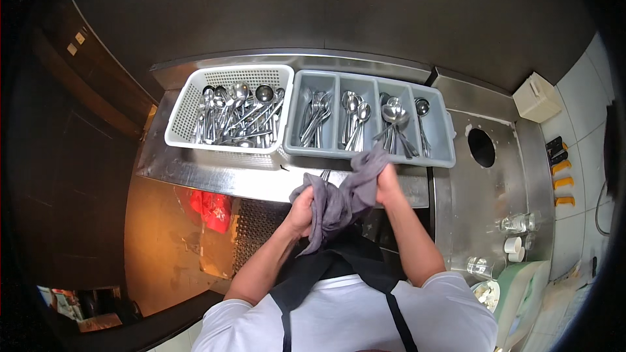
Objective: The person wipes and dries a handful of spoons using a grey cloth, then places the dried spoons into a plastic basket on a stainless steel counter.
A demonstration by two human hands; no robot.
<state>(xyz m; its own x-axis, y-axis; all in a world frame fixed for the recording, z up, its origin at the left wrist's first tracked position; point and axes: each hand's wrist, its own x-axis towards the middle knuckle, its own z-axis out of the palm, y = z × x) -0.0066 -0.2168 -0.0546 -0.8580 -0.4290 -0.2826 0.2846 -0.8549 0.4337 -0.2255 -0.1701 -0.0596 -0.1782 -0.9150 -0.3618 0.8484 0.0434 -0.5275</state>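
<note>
My left hand (302, 209) is closed around a grey-purple cloth (337, 203). Metal tips, which look like fork tines (325, 174), stick up out of its folds; the rest of that piece is hidden. Another part of the cloth is gripped by my right hand (387, 183), just in front of a grey cutlery tray (371, 154). From left to right, the tray's compartments hold forks (317, 117), spoons (356, 115), larger serving spoons (394, 116) with other pieces, and a ladle (422, 107). Mixed cutlery (242, 117) fills a white perforated basket (181, 124) at the left.
Both containers stand on a steel counter (230, 181) against a dark wall. A round hole (481, 148) opens in the steel surface at the right. Glasses (516, 224) and white cups (512, 245) lie farther right. A red plastic bag (212, 210) is below the counter, left.
</note>
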